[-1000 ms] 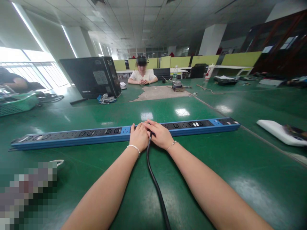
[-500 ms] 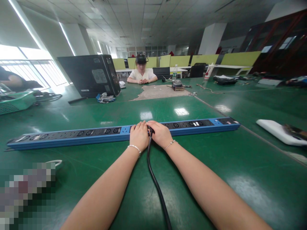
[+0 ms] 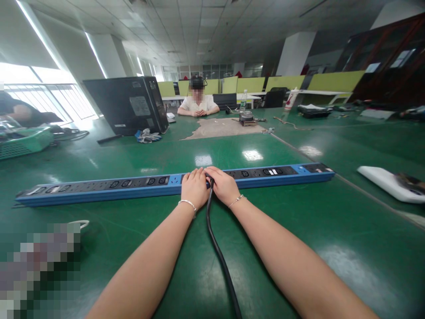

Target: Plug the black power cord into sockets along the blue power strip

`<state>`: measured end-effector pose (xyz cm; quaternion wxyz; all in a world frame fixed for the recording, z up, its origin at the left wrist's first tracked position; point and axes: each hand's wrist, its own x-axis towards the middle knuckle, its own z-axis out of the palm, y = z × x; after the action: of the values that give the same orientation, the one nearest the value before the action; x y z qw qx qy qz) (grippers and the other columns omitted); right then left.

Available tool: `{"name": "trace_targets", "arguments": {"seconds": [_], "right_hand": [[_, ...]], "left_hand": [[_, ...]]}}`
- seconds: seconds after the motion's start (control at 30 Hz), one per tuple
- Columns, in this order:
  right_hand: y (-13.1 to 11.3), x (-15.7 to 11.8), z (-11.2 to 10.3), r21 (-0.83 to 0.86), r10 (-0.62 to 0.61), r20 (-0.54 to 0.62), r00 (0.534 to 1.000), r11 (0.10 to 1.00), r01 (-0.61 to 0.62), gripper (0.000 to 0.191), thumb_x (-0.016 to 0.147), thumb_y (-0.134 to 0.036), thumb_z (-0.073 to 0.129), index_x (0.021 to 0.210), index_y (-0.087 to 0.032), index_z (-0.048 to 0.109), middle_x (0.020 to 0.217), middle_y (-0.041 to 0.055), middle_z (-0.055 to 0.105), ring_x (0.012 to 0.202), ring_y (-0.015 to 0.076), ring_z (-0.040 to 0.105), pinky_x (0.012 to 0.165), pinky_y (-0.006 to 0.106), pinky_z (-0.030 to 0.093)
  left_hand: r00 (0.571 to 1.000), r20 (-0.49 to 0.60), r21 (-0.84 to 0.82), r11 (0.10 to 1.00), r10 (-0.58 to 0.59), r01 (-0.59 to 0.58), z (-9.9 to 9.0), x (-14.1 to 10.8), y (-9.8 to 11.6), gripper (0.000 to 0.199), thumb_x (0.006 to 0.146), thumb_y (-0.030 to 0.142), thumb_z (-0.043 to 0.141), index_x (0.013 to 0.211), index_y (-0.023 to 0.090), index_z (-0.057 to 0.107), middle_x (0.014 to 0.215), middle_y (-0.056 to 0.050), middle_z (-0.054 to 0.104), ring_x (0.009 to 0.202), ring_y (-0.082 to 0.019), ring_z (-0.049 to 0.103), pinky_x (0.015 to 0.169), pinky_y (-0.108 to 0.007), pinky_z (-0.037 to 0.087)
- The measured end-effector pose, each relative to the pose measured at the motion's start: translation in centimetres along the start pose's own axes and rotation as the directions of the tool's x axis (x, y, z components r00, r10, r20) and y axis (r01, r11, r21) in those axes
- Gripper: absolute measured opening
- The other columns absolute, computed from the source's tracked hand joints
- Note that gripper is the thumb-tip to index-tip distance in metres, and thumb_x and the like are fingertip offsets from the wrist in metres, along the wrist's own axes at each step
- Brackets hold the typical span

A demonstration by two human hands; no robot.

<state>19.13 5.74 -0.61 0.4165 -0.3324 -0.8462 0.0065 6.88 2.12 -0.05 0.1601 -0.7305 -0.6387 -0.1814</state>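
Observation:
A long blue power strip (image 3: 99,192) with black sockets lies crosswise on the green table. My left hand (image 3: 195,189) rests over the strip near its middle, fingers close together and bent over the top, gripping it. Right beside it, my right hand (image 3: 224,186) is closed around the plug end of a black power cord (image 3: 217,248) at the strip's sockets. The plug itself is mostly hidden by my fingers, so how deep it sits cannot be seen. From there the cord runs down the table toward me, between my forearms.
A black computer case (image 3: 133,106) stands at the back left, with gloves (image 3: 148,136) beside it. A green basket (image 3: 26,142) is at far left. A white object (image 3: 385,182) lies at right. Across the table sits a person (image 3: 198,104); another person's arm shows at far left.
The whole view has shifted slightly, with things a little farther right. Both hands keep their places on the strip and plug; the cord hardly differs.

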Motion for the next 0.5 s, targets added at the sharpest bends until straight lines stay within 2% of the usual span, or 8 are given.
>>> {"name": "trace_targets", "arguments": {"seconds": [0.27, 0.33, 0.4, 0.5], "right_hand": [[-0.1, -0.2, 0.4, -0.065, -0.012, -0.029, 1.0, 0.998, 0.01, 0.031, 0.091, -0.021, 0.04, 0.113, -0.016, 0.061, 0.118, 0.0086, 0.062, 0.111, 0.015, 0.057, 0.098, 0.026, 0.045], [-0.6, 0.5, -0.4, -0.07, -0.016, -0.082, 0.997, 0.998, 0.01, 0.031, 0.091, -0.021, 0.04, 0.114, -0.017, 0.061, 0.117, 0.0084, 0.062, 0.111, 0.0156, 0.057, 0.098, 0.027, 0.045], [-0.9, 1.4, -1.7, -0.053, -0.003, -0.19, 0.982, 0.999, -0.007, 0.033, 0.091, -0.021, 0.039, 0.117, -0.019, 0.058, 0.12, 0.0077, 0.06, 0.115, 0.017, 0.054, 0.101, 0.031, 0.043], [0.6, 2.1, -4.4, -0.006, 0.039, -0.273, 0.961, 0.999, -0.042, 0.034, 0.089, -0.02, 0.039, 0.117, -0.019, 0.058, 0.12, 0.0079, 0.06, 0.115, 0.0187, 0.054, 0.102, 0.035, 0.042]], "left_hand": [[1.0, -0.02, -0.026, 1.0, -0.001, 0.0, 0.1, -0.1, 0.0, 0.045, 0.085, 0.032, 0.04, 0.123, 0.009, 0.049, 0.13, -0.014, 0.054, 0.123, -0.026, 0.045, 0.102, -0.042, 0.032], [1.0, -0.01, -0.029, 1.0, -0.004, 0.004, 0.1, -0.1, 0.0, 0.047, 0.084, 0.035, 0.043, 0.124, 0.011, 0.048, 0.132, -0.013, 0.052, 0.124, -0.027, 0.044, 0.102, -0.043, 0.032], [1.0, 0.003, -0.032, 0.999, -0.003, 0.003, 0.1, 0.0, 0.0, 0.052, 0.083, 0.042, 0.045, 0.125, 0.012, 0.047, 0.134, -0.013, 0.05, 0.124, -0.027, 0.043, 0.102, -0.043, 0.031], [1.0, 0.019, -0.037, 0.999, -0.014, 0.015, 0.3, 0.1, -0.1, 0.06, 0.082, 0.053, 0.043, 0.127, 0.013, 0.046, 0.135, -0.013, 0.049, 0.126, -0.028, 0.041, 0.104, -0.044, 0.029]]}}
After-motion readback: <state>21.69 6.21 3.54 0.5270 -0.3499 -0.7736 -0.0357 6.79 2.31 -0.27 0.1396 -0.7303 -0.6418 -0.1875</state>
